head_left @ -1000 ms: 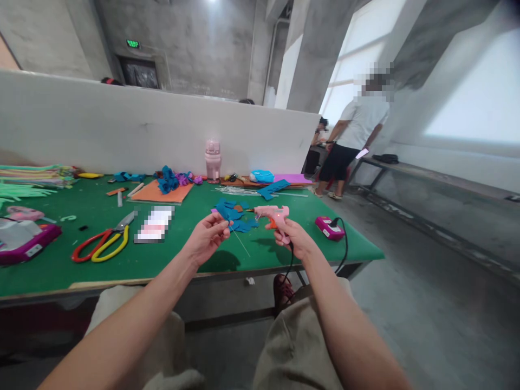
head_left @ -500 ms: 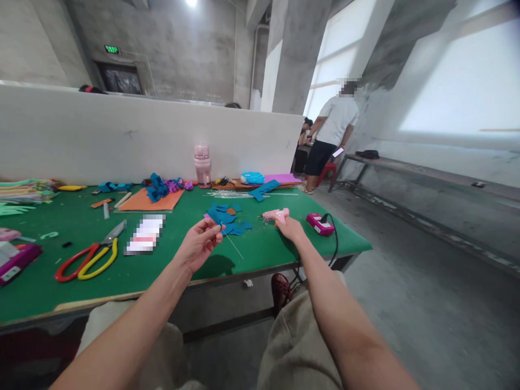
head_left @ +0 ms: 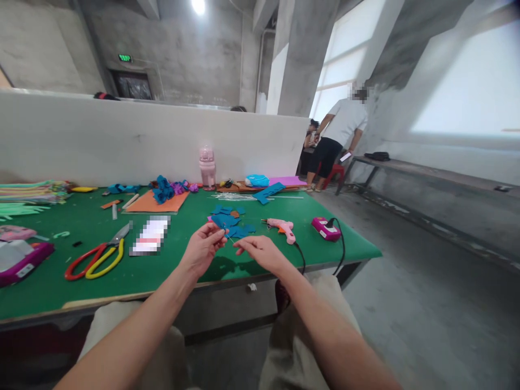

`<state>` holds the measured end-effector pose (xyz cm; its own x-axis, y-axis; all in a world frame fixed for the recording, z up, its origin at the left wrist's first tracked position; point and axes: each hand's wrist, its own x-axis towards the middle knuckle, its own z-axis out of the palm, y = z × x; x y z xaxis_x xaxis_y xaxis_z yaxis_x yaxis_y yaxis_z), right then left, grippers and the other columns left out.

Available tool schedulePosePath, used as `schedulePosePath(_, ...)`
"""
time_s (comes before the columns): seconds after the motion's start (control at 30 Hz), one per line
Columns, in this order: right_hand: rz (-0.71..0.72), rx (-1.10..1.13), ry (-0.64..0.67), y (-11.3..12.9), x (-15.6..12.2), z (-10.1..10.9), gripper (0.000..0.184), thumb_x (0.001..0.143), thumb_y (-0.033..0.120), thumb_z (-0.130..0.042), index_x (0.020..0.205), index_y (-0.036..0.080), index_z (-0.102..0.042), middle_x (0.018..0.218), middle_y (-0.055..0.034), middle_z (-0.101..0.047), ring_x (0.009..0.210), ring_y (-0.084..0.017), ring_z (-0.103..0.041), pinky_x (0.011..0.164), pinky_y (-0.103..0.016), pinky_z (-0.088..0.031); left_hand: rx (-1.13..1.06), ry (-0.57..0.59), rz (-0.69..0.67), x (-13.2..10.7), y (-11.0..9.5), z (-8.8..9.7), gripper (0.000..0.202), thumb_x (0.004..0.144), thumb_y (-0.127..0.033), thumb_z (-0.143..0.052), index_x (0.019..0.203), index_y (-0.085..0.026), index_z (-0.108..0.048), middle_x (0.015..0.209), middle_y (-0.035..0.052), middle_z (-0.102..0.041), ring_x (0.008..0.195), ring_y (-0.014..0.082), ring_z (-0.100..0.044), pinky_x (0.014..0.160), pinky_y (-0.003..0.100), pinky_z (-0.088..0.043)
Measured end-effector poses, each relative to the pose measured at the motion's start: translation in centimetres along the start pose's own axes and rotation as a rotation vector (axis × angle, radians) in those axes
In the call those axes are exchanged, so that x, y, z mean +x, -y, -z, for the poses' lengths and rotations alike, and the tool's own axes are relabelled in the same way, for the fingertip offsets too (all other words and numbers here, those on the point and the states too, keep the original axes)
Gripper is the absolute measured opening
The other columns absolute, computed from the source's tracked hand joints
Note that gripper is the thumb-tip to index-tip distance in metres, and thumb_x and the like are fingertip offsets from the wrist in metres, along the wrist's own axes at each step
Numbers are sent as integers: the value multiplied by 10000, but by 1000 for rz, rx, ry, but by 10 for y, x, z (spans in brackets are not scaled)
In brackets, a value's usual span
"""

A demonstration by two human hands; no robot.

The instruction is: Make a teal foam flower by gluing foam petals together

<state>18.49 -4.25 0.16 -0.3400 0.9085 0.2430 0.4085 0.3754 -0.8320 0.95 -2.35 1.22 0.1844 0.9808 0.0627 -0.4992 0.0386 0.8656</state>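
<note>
My left hand (head_left: 202,248) pinches a small blue felt piece on a thin wire (head_left: 220,223) above the front of the green table (head_left: 162,265). My right hand (head_left: 260,249) is close beside it, fingers drawn together at the wire's lower end. The pink glue gun (head_left: 281,226) lies on the table just beyond my right hand, its black cord running over the edge. Several blue felt cut-outs (head_left: 233,219) lie behind my hands.
Red and yellow scissors (head_left: 95,254) lie at the left. A pink power strip (head_left: 325,228) sits near the right corner. A pink bottle (head_left: 207,167), an orange sheet (head_left: 160,201) and felt scraps stand by the white partition. A person (head_left: 337,135) stands at the far right.
My right hand set the glue gun down on the table, let go of it, and came back to the wire beside my left hand.
</note>
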Motion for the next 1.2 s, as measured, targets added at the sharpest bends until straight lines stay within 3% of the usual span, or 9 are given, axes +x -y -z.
schedulePosePath(0.17,1,28,-96,11,11,-19,377,838,389,-436,672,156,-682,537,10,-579,452,-79,-413,476,-198,-291,18,12,-38,0,2,1,270,575,-176,-756,754,-145,-556,639,-15,-638,540,68,-574,559,174,-442)
schedulePosePath(0.33,-51,259,-109,13,17,-23,285,781,401,-512,795,163,-669,619,1,-623,401,-60,-357,412,-188,-283,9,-29,-60,1,1,1,289,541,-169,-775,744,-139,-572,630,-20,-632,560,76,-581,580,184,-446)
schedulePosePath(0.53,-43,225,-234,18,18,-26,253,748,387,-546,682,162,-641,589,-3,-617,409,-58,-384,404,-177,-306,28,-51,-40,2,3,2,231,575,-218,-759,736,-128,-621,666,-8,-621,584,65,-554,576,183,-423)
schedulePosePath(0.83,-100,374,-162,12,19,-29,320,734,453,-556,676,147,-627,554,0,-582,368,-48,-347,355,-178,-252,110,29,21,2,9,2,160,604,-231,-742,660,-110,-653,688,31,-621,618,80,-533,549,179,-412)
schedulePosePath(0.93,-105,288,-167,9,19,-28,349,733,485,-555,672,150,-633,544,3,-584,378,-60,-380,384,-188,-283,83,47,13,1,8,1,167,624,-225,-730,630,-119,-601,661,7,-599,568,55,-512,514,155,-399)
schedulePosePath(1.07,-22,119,-340,7,21,-22,322,771,455,-521,672,167,-628,617,-8,-623,528,-110,-512,529,-216,-385,31,49,12,0,5,1,222,638,-251,-721,675,-142,-532,658,-11,-609,483,31,-481,452,134,-376)
schedulePosePath(1.2,52,200,-410,10,23,-22,233,807,344,-470,816,189,-643,832,-30,-652,753,-144,-568,689,-242,-427,-9,84,55,-1,4,1,225,656,-248,-710,722,-150,-519,683,3,-630,529,53,-541,499,152,-442)
